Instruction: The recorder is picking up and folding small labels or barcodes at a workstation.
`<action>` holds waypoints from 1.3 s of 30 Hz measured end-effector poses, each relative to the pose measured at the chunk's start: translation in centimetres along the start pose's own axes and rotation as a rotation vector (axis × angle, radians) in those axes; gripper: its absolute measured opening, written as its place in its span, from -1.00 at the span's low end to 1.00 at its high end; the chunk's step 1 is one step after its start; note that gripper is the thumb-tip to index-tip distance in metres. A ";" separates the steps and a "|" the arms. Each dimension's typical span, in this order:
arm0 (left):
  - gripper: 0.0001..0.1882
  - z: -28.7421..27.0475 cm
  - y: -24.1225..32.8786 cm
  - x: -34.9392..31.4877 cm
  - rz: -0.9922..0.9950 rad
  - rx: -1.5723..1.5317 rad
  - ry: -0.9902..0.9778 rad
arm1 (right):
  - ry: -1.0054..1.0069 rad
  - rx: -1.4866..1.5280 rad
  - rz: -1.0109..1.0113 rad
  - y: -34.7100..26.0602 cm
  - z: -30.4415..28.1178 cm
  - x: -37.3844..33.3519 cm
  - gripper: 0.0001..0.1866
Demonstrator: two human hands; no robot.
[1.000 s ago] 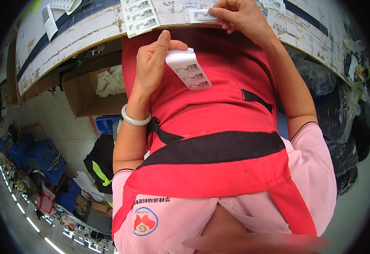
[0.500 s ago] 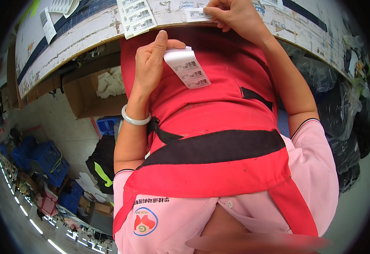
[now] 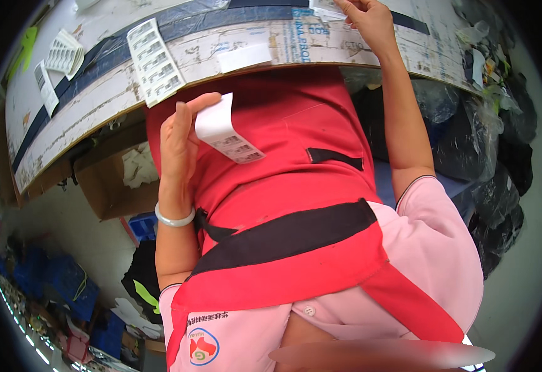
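Note:
My left hand [image 3: 178,139] is closed on a curling strip of labels [image 3: 227,133], pinched at its top end. The strip hangs over my red apron, and its lower part shows printed labels. At the top edge of the picture my right hand [image 3: 370,25] reaches across the worktable, its thumb and fingers together at the edge of a white printed label [image 3: 328,10]. The fingertips partly cover that label. Nearer to me, a white slip [image 3: 244,57] with no print showing lies by the table's front edge.
On the worktable [image 3: 103,93], a sheet of labels [image 3: 154,62] overhangs the front edge at left. Beyond it are a fanned stack of labels [image 3: 65,54] and a lone slip [image 3: 46,87]. Below stand a cardboard box [image 3: 106,189] and black plastic bags [image 3: 469,136].
My right hand has left the slip near the front edge and moved farther across the table to other labels. The view has shifted; my left hand still holds the strip.

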State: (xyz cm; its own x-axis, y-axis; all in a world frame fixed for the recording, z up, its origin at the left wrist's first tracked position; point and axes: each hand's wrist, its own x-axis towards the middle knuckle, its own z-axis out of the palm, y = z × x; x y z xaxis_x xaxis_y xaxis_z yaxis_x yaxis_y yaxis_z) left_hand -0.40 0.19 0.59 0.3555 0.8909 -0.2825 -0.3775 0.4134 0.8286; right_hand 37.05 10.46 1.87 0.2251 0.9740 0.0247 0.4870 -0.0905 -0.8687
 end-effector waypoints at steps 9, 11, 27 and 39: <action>-0.71 0.5 0.2 -0.3 -0.021 0.025 0.029 | 0.133 -0.557 -0.187 -1.8 1.3 -2.6 -0.73; -0.77 0.5 -0.2 -0.5 0.016 0.040 0.122 | -0.299 -0.195 -0.211 -3.7 4.5 -5.6 -0.78; -0.80 0.3 -0.3 -0.9 0.053 0.234 -0.001 | -0.587 0.442 0.077 -8.6 10.6 -12.6 -0.84; -0.38 -0.2 -0.6 -0.1 0.033 0.263 0.019 | -0.507 0.307 0.148 -5.6 8.9 -7.1 -0.81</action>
State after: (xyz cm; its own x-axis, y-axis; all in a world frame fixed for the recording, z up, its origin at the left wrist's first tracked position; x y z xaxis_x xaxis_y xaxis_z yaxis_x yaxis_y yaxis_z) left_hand -0.38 -0.13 -0.02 0.3297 0.9074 -0.2607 -0.1522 0.3236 0.9339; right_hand 25.21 5.90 2.15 -0.1947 0.9401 -0.2797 0.1985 -0.2415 -0.9499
